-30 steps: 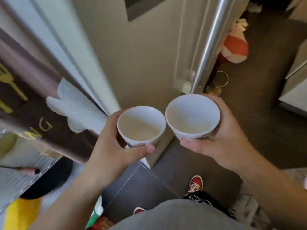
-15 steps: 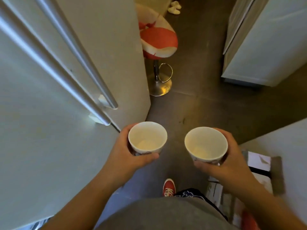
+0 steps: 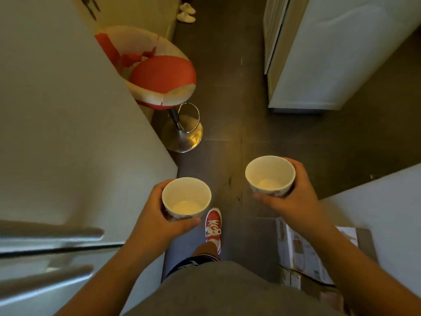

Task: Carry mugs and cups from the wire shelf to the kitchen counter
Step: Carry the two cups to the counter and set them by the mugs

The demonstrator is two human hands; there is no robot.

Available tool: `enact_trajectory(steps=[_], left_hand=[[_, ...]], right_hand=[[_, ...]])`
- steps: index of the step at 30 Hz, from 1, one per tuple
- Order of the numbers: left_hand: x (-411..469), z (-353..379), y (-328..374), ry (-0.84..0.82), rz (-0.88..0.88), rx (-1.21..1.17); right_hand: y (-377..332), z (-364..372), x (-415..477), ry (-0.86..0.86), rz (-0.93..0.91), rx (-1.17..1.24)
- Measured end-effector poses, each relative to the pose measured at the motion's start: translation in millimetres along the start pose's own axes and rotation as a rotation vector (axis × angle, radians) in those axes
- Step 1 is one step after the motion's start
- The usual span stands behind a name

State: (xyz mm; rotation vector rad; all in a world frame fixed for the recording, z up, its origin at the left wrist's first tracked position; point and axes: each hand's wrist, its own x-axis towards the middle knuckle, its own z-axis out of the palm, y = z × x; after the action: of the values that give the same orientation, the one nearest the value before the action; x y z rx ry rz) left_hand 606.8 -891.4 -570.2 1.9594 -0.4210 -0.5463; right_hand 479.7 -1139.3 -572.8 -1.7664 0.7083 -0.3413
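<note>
I hold two white handleless cups with a red pattern near the base, both upright and empty. My left hand (image 3: 157, 215) wraps around the left cup (image 3: 186, 198) at lower centre. My right hand (image 3: 293, 197) grips the right cup (image 3: 270, 175), a little higher and further right. Both cups hang over the dark floor. The wire shelf and the kitchen counter top are out of view.
A tall fridge (image 3: 68, 133) with long metal handles fills the left side. A red and white bar stool (image 3: 164, 80) stands ahead on the left. White cabinets (image 3: 330, 53) stand on the right, a white surface (image 3: 382, 215) and cardboard boxes (image 3: 303, 247) at lower right. Dark floor runs between.
I have walked forward past the fridge; the stool and white cabinet are closer. Both hands keep their cups and have spread further apart.
</note>
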Motion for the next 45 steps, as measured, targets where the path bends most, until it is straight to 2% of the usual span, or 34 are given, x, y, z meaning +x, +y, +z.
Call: enact_trajectory(steps=[9,14,20,25,28,29,32,35,41,45], left_hand=[[191,29,47,-0.150,-0.011,-0.100],[276,78,93,-0.339,0.069,-0.093],[358,170,152,-0.582,0.119,-0.067],[416,254,199,-0.688,0.168,-0.064],[450,288,222,-0.711,0.163,-0.022],[461,297,228,-0.710,0.161,-0.009],[494,319,245,-0.692,0.151,0.009],[527,338,258,-0.685,0.153,0.033],[606,394,279,-0.688,0.159,0.100],[670,449,307,-0.776,0.176,0.099]], right_hand=[[-8,-47,119,0.239,0.094,-0.049],[4,-87,143,0.412,0.172,-0.086],[23,-135,168,0.618,0.241,-0.063],[54,-195,202,0.563,0.340,-0.077],[55,-229,244,0.711,0.367,0.040],[59,-241,257,0.735,0.362,0.048],[65,-270,296,0.618,0.334,0.018],[73,-297,340,0.595,0.318,-0.004],[88,-348,445,0.662,0.286,0.019],[100,-393,503,0.728,0.290,-0.007]])
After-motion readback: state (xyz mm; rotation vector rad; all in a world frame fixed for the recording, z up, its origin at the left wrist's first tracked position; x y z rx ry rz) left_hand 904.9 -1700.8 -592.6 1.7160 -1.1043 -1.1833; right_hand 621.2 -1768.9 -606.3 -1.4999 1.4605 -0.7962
